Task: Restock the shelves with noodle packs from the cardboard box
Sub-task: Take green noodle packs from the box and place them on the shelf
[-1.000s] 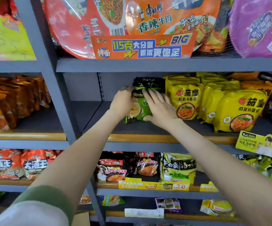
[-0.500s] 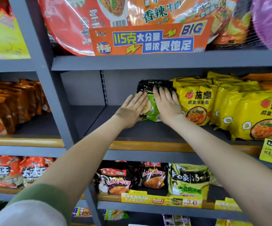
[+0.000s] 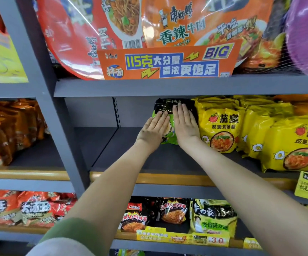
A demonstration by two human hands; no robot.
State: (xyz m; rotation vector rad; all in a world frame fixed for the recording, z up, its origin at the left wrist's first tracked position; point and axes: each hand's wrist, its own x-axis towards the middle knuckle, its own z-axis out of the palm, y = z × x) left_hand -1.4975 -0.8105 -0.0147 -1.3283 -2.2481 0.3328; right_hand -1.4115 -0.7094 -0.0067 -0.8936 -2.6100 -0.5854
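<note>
The middle shelf (image 3: 123,156) holds a green-and-black noodle pack (image 3: 166,106) standing upright toward the back, just beside a row of yellow noodle packs (image 3: 221,130) on its right. Both hands press flat against the pack's front, neither curled round it. The left hand (image 3: 154,129) has straight fingers on the lower left, and the right hand (image 3: 184,124) has straight fingers over the right half. Grey board shows from the pack leftward to the grey upright (image 3: 57,126) and forward to the orange front strip (image 3: 168,179). The upper shelf (image 3: 149,86) sits close above the pack's top
</note>
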